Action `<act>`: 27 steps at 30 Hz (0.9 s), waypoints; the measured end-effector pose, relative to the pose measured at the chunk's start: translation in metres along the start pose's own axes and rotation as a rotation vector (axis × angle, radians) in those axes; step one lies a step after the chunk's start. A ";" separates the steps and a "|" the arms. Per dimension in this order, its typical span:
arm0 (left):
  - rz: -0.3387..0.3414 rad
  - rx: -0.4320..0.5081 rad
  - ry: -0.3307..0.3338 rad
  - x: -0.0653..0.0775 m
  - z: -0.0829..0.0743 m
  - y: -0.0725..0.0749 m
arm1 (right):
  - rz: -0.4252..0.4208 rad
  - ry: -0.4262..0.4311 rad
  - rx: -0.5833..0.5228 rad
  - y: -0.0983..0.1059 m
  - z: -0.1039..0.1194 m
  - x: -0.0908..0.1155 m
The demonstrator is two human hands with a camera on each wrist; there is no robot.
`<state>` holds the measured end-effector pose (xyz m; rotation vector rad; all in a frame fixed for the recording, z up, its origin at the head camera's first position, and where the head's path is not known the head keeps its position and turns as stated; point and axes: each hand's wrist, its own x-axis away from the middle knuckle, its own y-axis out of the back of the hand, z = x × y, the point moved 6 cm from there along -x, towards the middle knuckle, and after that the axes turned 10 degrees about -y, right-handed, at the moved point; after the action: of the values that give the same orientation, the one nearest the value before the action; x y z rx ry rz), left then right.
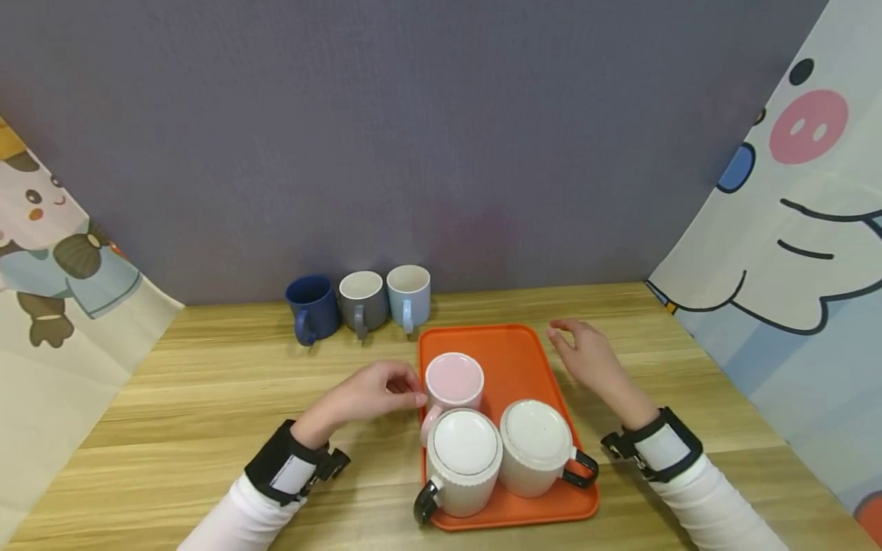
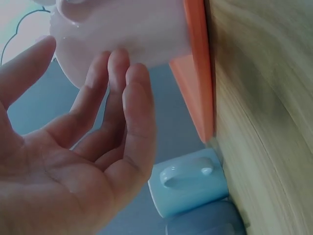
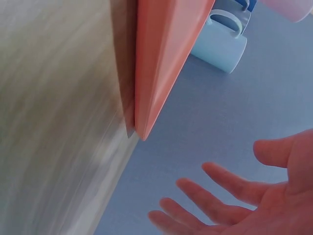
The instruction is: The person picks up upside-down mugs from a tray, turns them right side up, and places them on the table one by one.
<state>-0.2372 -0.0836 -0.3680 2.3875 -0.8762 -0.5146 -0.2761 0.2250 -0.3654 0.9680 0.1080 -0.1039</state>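
Observation:
Three mugs stand upside down on an orange tray (image 1: 510,352): a pink mug (image 1: 455,380) at its left side and two white mugs with black handles, one at the front left (image 1: 465,459), the other at the front right (image 1: 536,444). My left hand (image 1: 375,392) is beside the pink mug, fingertips right at its wall, the thumb apart from the fingers. In the left wrist view the fingers overlap the pink mug (image 2: 122,29) without curling round it. My right hand (image 1: 587,356) hovers by the tray's right edge, fingers spread and holding nothing.
Along the back wall, three upright mugs stand in a row: dark blue (image 1: 313,310), grey (image 1: 363,302) and light blue (image 1: 409,297). A grey partition (image 1: 413,153) rises behind the wooden table (image 1: 276,390). Cartoon-printed cloths hang at both sides.

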 end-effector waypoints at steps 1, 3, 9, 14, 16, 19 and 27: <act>0.010 -0.005 0.000 0.000 -0.002 -0.001 | 0.000 0.004 -0.001 -0.001 0.001 0.000; 0.028 -0.021 -0.005 0.001 -0.006 -0.004 | -0.002 0.009 -0.005 -0.003 0.002 0.000; 0.064 -0.072 0.007 0.002 -0.012 -0.011 | -0.021 0.034 -0.002 -0.008 0.005 -0.001; 0.076 -0.065 0.034 0.002 -0.013 -0.017 | -0.021 0.037 0.004 -0.011 0.009 -0.001; 0.086 -0.061 0.032 0.002 -0.013 -0.019 | -0.021 0.039 0.005 -0.012 0.011 -0.001; 0.093 -0.069 0.028 0.001 -0.013 -0.022 | -0.015 0.038 -0.002 -0.012 0.013 -0.001; 0.081 -0.066 0.055 0.001 -0.012 -0.027 | 0.008 0.029 -0.009 -0.015 0.019 -0.001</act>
<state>-0.2176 -0.0627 -0.3747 2.2857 -0.9129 -0.4380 -0.2787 0.2007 -0.3666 0.9607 0.1314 -0.0821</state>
